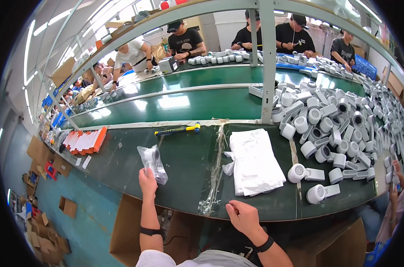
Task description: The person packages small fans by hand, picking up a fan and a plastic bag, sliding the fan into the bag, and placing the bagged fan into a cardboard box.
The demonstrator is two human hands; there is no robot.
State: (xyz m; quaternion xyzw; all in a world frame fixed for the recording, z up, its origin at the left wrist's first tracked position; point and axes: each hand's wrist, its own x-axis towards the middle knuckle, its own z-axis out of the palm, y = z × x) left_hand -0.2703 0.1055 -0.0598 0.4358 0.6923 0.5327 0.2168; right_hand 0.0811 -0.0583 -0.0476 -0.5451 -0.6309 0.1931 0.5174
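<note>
My left hand [147, 181] is closed around the lower end of a clear plastic bag [159, 171] with a pale grey device inside, held over the dark green bench. The bag's wrinkles blur the outline of the device. My right hand [243, 216] is at the bench's front edge with its fingers curled in, and nothing shows in it. Just beyond it lies a stack of white plastic bags [255, 164]. One crumpled clear bag [228, 165] pokes out at the stack's left side.
Grey-white devices with round grille heads [314, 116] are heaped on the right. A yellow-and-black hammer [178, 129] lies by the bench's back edge, and orange-and-white cards [85, 140] at the left. A metal post [267, 66] rises before the green conveyor [175, 103]. Other people work beyond.
</note>
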